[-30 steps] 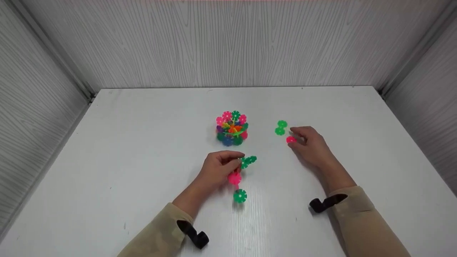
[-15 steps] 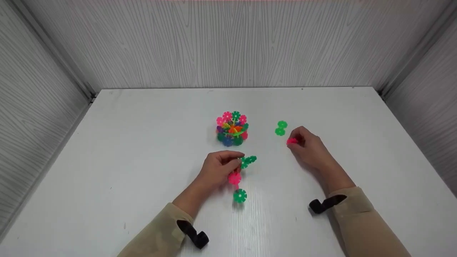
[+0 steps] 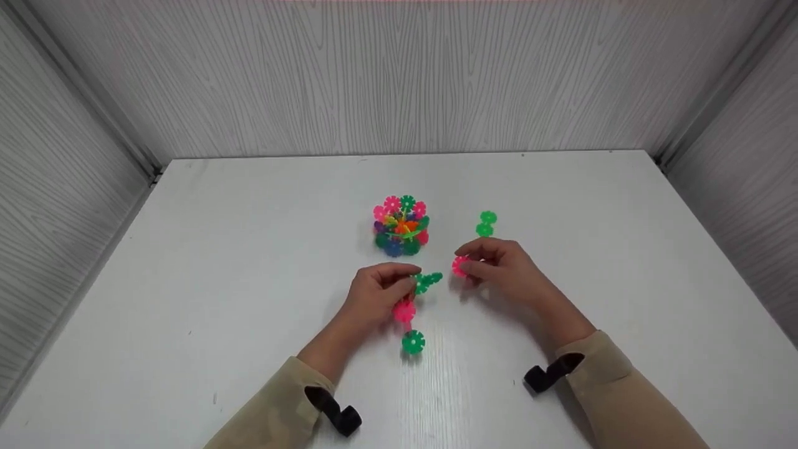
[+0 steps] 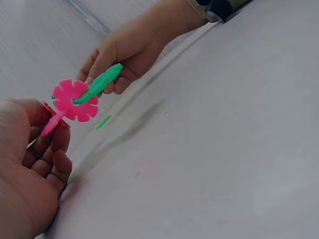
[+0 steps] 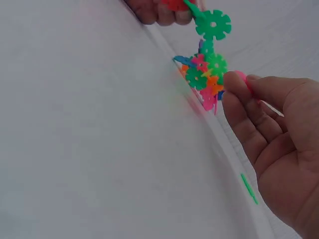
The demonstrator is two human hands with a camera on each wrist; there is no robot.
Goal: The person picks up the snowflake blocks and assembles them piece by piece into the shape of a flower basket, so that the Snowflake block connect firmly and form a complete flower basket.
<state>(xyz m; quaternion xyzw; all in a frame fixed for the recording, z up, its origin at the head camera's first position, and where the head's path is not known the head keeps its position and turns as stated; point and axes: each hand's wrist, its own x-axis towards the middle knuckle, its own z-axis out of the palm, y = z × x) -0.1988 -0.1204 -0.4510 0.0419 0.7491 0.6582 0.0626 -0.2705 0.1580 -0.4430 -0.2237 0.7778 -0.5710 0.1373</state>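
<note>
My left hand (image 3: 374, 296) pinches a joined chain of slotted snowflake discs (image 3: 404, 311) above the table, left of centre. Green discs stick out to its right, and a pink and a green disc hang below. In the left wrist view a green disc (image 4: 102, 83) slots edge-on into a pink disc (image 4: 67, 99). Between thumb and fingers, my right hand (image 3: 508, 271) holds a single pink snowflake disc (image 3: 459, 266), just right of the chain and apart from it. Most of this disc is hidden by fingers in the right wrist view.
A round multicoloured cluster of snowflake discs (image 3: 408, 234) stands on the white table (image 3: 262, 237) behind the hands. Two light green discs (image 3: 485, 230) lie beyond the right hand. Wood-grain panels (image 3: 399, 81) enclose the back and sides.
My right hand has picked up the pink disc from beside the light green discs and carried it left and nearer, towards the chain. The left hand has stayed almost still.
</note>
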